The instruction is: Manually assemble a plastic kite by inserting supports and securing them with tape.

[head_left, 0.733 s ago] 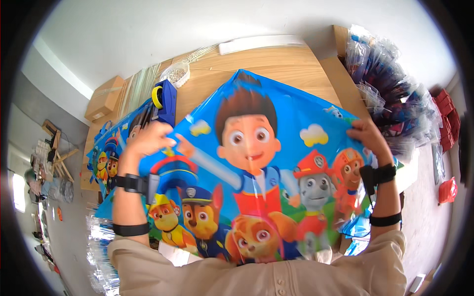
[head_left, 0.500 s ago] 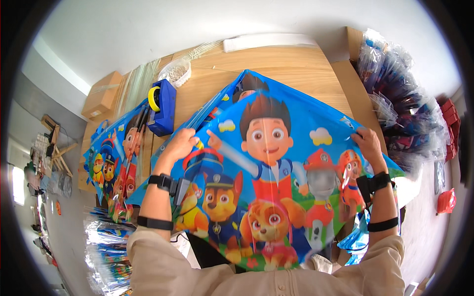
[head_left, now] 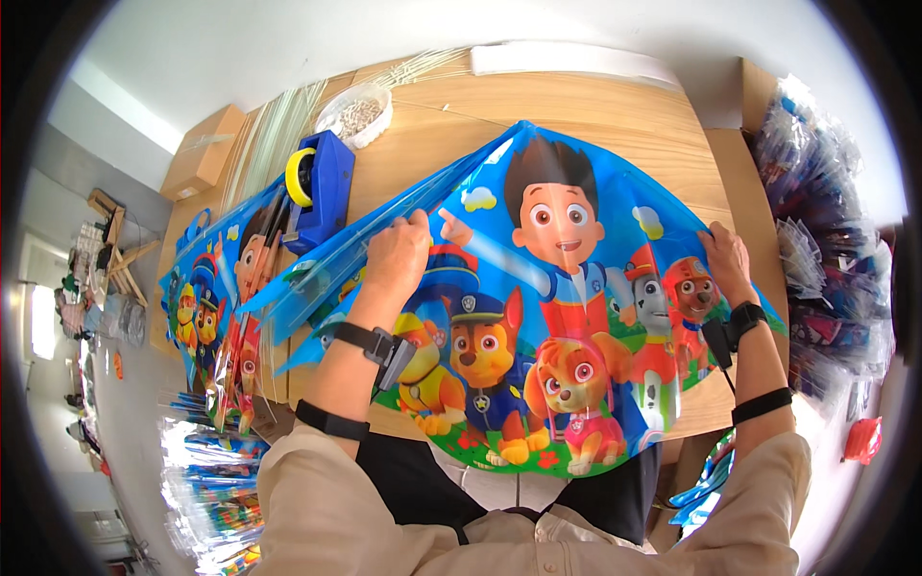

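Observation:
A blue plastic kite (head_left: 519, 374) printed with cartoon puppies and a child lies spread on the table, its rounded lower edge hanging over the front edge toward my lap. My left hand (head_left: 399, 254) is closed on its left side, fingers curled in. At the right side my right hand (head_left: 727, 257) pinches the kite's edge. Under and beside it, to the left, fan out the blue tips of more kite sheets (head_left: 331, 259); how many lie there is hidden.
A blue tape dispenser (head_left: 327, 192) with yellow tape stands left, near a bowl of small pale pieces (head_left: 360, 117). Thin rods (head_left: 279, 144), a cardboard box (head_left: 204, 152) and another kite pile (head_left: 206, 317) lie further left. Bagged goods (head_left: 831, 221) stack up at right.
The kite has come down and away from me onto the table, lying over the sheets that showed behind it. Both hands moved with it, still gripping its sides.

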`<state>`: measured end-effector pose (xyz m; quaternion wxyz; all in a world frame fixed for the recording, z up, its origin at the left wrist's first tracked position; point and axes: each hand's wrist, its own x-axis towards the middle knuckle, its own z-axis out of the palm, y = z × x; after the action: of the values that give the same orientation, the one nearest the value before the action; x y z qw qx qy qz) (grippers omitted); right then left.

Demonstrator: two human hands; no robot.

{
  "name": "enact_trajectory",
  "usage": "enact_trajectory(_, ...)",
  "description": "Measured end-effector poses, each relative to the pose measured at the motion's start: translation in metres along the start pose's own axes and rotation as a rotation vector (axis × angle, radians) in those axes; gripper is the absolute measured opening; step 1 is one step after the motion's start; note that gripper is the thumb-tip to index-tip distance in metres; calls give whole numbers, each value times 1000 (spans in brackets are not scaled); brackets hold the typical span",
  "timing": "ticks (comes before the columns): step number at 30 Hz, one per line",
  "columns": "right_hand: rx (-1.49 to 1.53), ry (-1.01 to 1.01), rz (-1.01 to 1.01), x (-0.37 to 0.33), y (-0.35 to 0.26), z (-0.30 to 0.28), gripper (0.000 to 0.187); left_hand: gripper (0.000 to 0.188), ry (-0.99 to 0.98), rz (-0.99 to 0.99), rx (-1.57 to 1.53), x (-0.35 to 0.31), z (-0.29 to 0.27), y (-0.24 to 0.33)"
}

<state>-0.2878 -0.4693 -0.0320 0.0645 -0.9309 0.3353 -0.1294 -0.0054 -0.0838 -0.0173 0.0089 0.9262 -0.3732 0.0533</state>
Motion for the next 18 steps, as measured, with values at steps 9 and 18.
enact_trajectory(9,-303,-9,2,-7,-21,6,29,8,252,57,80,23,-2,-19)
enact_trajectory(18,-125,206,-224,-58,-20,-18,34,10,748,-454,-228,-82,-46,-207)
